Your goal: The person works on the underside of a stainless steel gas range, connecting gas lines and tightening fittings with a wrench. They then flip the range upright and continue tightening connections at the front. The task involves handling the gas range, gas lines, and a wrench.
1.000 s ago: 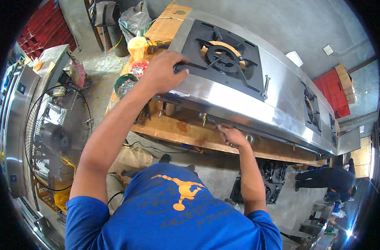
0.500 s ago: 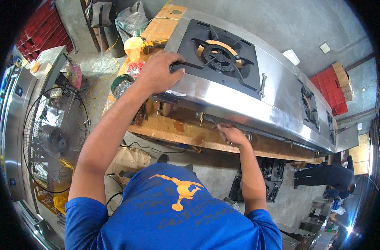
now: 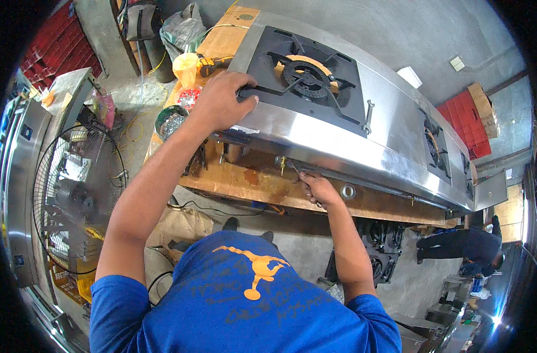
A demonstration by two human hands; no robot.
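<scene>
A long stainless-steel gas stove [image 3: 315, 136] stretches away to the right in front of me. My left hand [image 3: 224, 101] is closed over its near-left corner, fingers bent beside the black burner plate [image 3: 345, 109] and thumb along the front edge. Below the front panel, my right hand [image 3: 318, 189] grips a slim grey metal tool that looks like a wrench [image 3: 295, 168]. Its far end is close to a brass valve [image 3: 283, 166]; whether they touch I cannot tell. Another wrench [image 3: 369, 116] lies on the steel top, right of the burner.
The stove stands on a wooden workbench [image 3: 245, 179]. At its left end are a yellow-black power drill [image 3: 206, 66] and a green bowl of small metal parts [image 3: 173, 120]. A metal ring [image 3: 348, 191] lies beside my right wrist. A black fan [image 3: 77, 197] stands left; another person [image 3: 466, 244] is far right.
My right hand has shifted a little left with the tool, nearer the brass valve, and the metal ring shows more fully. My left hand stays on the stove corner.
</scene>
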